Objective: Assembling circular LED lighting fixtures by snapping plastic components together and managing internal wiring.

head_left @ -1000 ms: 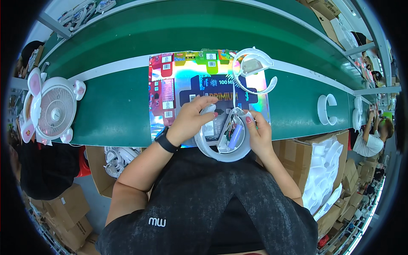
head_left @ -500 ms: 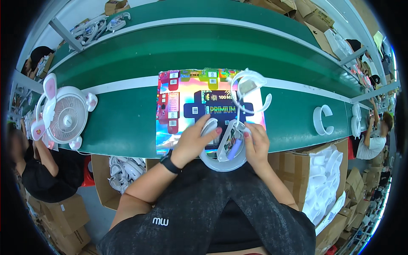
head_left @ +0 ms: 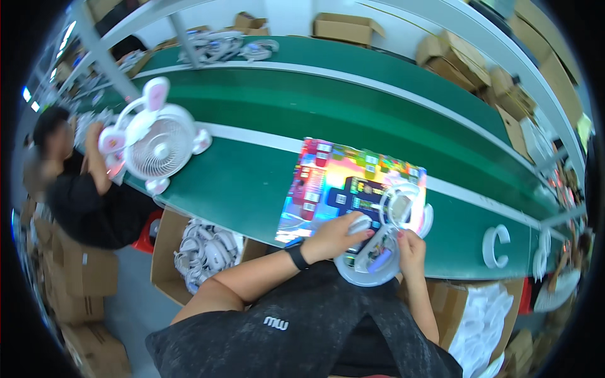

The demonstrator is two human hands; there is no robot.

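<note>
Green counter [head_left: 246, 170]: crosses the view at a slant, a pale strip running along it toward the far edge.
Co-worker [head_left: 88, 201]: a person in dark clothes beyond the counter's left end, one arm raised near the fan.
Cardboard boxes: one [head_left: 166, 258] below the near edge, left of the person, filled with grey-white parts [head_left: 208, 252]; another [head_left: 446, 309] below the near edge on the right, with translucent white parts [head_left: 476, 321].
Printed sheet [head_left: 290, 217]: shiny and multicoloured, its near left corner at the counter's near edge.
White fan [head_left: 161, 148]: rabbit-eared, upright at the counter's left end.
Ring housing [head_left: 359, 277]: round, white, open side up, between the hands at the near edge; whether it touches the counter cannot be told.
Left hand [head_left: 332, 239]: thumb and fingers closed around the housing's upper left.
Right hand [head_left: 412, 252]: narrow, fingertips gathered at the housing's upper right; blur hides what they pinch.
Curved white piece [head_left: 398, 205]: over the sheet's right part, just beyond the housing.
C-shaped piece [head_left: 489, 247]: near the counter's near edge, well right of the sheet.
Lavender cylinder [head_left: 379, 259]: inside the housing, tilted.
Black wristband [head_left: 297, 256]: on the left wrist.
</note>
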